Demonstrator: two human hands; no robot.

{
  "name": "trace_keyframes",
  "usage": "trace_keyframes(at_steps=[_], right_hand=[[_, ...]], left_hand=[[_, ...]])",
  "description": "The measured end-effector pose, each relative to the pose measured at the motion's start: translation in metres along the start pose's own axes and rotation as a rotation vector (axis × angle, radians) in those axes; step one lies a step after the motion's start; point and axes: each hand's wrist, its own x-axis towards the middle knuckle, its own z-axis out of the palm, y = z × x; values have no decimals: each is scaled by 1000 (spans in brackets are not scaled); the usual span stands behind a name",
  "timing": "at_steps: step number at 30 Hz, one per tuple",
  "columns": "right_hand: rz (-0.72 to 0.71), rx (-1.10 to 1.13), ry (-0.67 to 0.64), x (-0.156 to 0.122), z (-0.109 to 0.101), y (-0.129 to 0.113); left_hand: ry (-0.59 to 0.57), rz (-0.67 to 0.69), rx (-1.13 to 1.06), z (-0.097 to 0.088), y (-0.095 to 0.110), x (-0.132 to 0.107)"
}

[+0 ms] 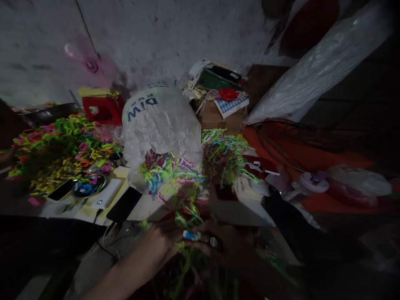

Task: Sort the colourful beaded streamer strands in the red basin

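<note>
Low in the middle of the head view, my left hand (158, 246) and my right hand (233, 246) meet over a bundle of coloured plastic strips (187, 212), mostly green, pink and yellow. Both hands have their fingers curled around the strips. A small blue and white piece (191, 235) and a silvery one sit between the fingers of the two hands; I cannot make out what they are. The hands are in deep shadow. Just beyond them a white plastic bag (162, 121) with blue letters spills more strips onto the table.
A heap of bright plastic rings and strips (62, 146) covers the table at left. Two phones (124, 204), a white power bank (104, 195) and a small bowl (89, 185) lie near it. A cardboard box (215, 116), a red stool (103, 109) and a long wrapped roll (321, 58) stand behind.
</note>
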Motion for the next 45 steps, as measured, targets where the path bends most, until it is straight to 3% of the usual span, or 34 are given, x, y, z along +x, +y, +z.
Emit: trace_keyframes(at_steps=[9,13,19,22,25,29,33,37,40,45], right_hand=[[-108,-49,43,-8,5,2],[-113,-114,72,-11,9,3],[-376,-204,123,-12,9,4],[-419,-219,74,-12,10,6],[-462,-353,6,-15,14,14],[-581,-630,17,-19,20,23],[-535,-625,-1,-17,24,24],[-375,-477,-141,-13,25,35],[-231,-337,-204,-19,20,39],[-41,-119,-191,-40,9,22]], left_hand=[[-25,-105,330,1,3,1],[-66,-85,385,1,5,1],[-149,-125,418,-5,13,3],[-241,-128,461,-4,14,2],[-272,-89,475,1,12,-1],[-243,-29,439,6,11,-6],[-302,-50,465,6,15,-1],[-339,-97,454,10,20,7],[-354,-33,360,17,21,3],[-296,-10,86,24,19,-13]])
